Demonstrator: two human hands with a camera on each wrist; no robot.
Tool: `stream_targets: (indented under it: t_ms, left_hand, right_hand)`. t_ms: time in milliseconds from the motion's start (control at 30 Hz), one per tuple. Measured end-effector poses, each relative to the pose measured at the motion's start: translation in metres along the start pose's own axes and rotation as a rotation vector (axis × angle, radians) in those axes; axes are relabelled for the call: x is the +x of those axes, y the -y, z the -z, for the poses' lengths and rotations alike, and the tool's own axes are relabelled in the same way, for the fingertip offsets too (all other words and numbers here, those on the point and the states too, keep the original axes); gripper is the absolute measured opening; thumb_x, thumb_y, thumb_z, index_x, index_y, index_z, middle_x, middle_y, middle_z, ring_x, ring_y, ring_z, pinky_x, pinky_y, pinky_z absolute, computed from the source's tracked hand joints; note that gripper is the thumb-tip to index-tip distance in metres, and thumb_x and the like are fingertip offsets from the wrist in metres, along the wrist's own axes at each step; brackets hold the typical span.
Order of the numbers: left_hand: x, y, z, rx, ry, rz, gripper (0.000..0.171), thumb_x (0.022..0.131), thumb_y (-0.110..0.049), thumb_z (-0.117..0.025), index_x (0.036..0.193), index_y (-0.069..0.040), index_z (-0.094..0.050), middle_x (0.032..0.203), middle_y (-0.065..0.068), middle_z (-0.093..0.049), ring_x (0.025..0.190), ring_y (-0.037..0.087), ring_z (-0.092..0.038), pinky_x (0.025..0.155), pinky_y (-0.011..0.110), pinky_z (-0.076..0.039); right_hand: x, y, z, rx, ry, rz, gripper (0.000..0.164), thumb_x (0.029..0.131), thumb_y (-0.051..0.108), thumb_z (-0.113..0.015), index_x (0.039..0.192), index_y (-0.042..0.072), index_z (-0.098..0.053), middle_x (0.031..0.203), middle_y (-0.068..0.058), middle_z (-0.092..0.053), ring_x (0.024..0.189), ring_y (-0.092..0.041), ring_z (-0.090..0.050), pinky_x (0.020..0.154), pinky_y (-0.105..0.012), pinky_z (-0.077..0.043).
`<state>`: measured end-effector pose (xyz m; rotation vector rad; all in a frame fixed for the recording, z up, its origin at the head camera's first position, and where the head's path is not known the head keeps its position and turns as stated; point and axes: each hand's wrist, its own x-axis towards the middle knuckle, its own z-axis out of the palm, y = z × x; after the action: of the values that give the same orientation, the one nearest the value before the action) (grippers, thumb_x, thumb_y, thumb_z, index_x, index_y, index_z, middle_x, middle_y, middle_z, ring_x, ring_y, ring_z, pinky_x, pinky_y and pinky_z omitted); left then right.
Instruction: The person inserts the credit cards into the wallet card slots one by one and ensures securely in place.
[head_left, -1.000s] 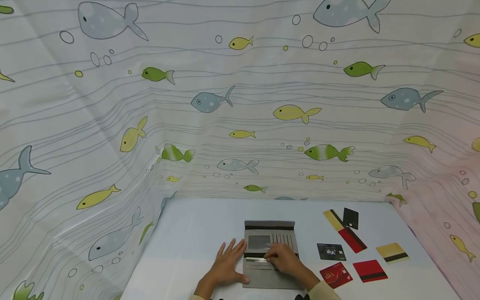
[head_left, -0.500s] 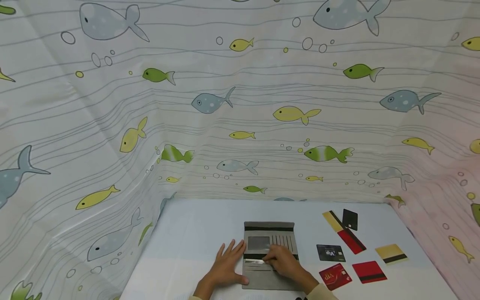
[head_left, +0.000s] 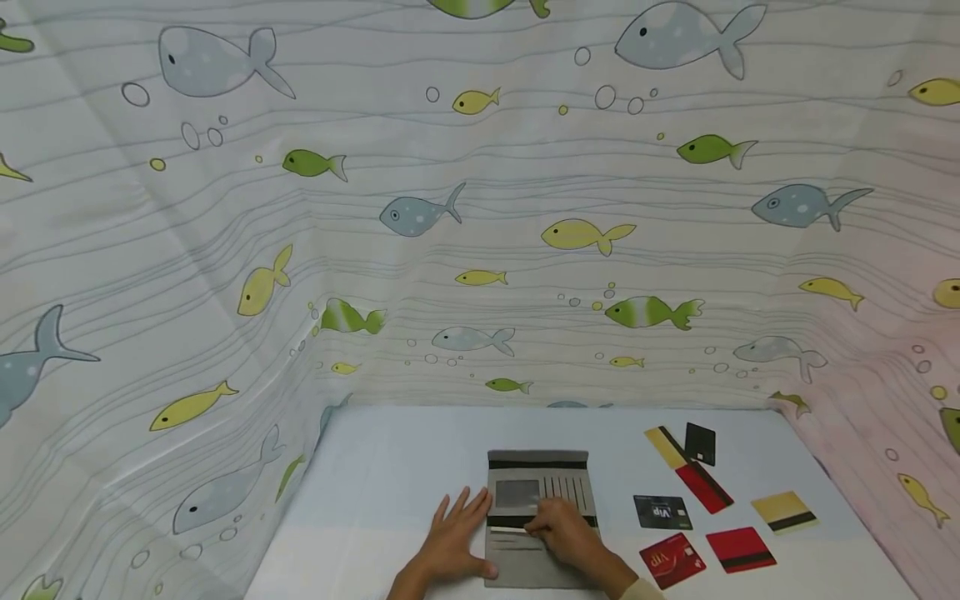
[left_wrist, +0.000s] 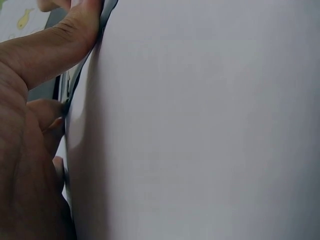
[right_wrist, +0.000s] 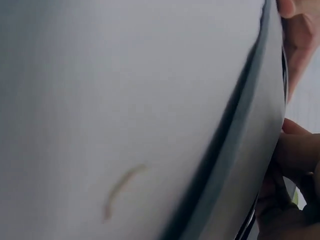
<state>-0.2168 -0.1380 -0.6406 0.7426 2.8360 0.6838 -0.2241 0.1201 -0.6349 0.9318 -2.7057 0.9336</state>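
Observation:
An opened grey wallet point(head_left: 528, 573) lies flat on the white table in the head view, with a clear window, card slots and dark bands. A thin pale strip, the edge of a card point(head_left: 507, 530), shows at a slot across its middle. My right hand point(head_left: 567, 533) has its fingers curled and pinches this card at its right end; most of the card is hidden. My left hand point(head_left: 453, 542) lies spread at the wallet's left side, thumb on the lower left corner. In the left wrist view the thumb point(left_wrist: 60, 45) presses the wallet's edge.
Right of the wallet lie several loose cards: a black VIP card point(head_left: 663, 512), a red VIP card point(head_left: 672, 561), a red striped card point(head_left: 741, 550), a gold card point(head_left: 784, 510) and a black chip card point(head_left: 700, 443). Fish-printed cloth point(head_left: 420, 275) surrounds the white table point(head_left: 390, 475).
The pale card strip at the slot has become thinner. My right hand stays at nearly the same spot on the wallet, and the left hand keeps its place. The head view has tilted slightly upward.

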Motion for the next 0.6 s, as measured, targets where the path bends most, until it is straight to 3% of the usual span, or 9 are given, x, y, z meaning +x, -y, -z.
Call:
stream_targets:
  t_ms: [167,300,433,600]
  left_hand:
    - [-0.001,0.002,-0.003,-0.006,-0.018,-0.03,0.12,0.062,-0.07,-0.078,0.156,-0.011,-0.034,0.163,0.008,-0.034,0.15,0.043,-0.026,0.115,0.069,-0.013]
    - [-0.005,0.003,-0.002,0.0,-0.011,-0.02,0.12,0.061,-0.07,-0.078,0.156,-0.011,-0.034,0.163,0.008,-0.033,0.15,0.043,-0.026,0.116,0.069,-0.013]
    - [-0.005,0.002,-0.003,-0.01,-0.009,-0.016,0.12,0.061,-0.07,-0.077,0.156,-0.011,-0.034,0.164,0.007,-0.032,0.15,0.043,-0.025,0.116,0.07,-0.012]
    - [-0.001,0.002,-0.003,-0.027,-0.014,-0.025,0.12,0.061,-0.07,-0.077,0.156,-0.01,-0.034,0.164,0.008,-0.031,0.15,0.044,-0.024,0.115,0.071,-0.01]
  right_hand:
    - [-0.004,0.003,-0.006,-0.086,-0.073,0.097,0.008,0.077,0.009,-0.08,0.081,0.016,-0.083,0.07,0.01,-0.062,0.068,0.002,-0.047,0.058,-0.013,-0.035]
    - [-0.003,0.004,-0.009,-0.096,-0.075,0.124,0.009,0.078,0.009,-0.079,0.081,0.016,-0.083,0.071,0.01,-0.063,0.069,0.003,-0.047,0.059,-0.011,-0.035]
    - [-0.003,0.003,-0.006,-0.079,-0.083,0.076,0.011,0.079,0.005,-0.078,0.083,0.014,-0.083,0.074,0.009,-0.064,0.071,0.002,-0.049,0.058,-0.015,-0.041]
    - [-0.009,-0.002,0.015,-0.014,-0.149,-0.051,0.013,0.081,0.003,-0.078,0.09,0.011,-0.082,0.078,0.008,-0.065,0.075,0.001,-0.053,0.061,-0.021,-0.048]
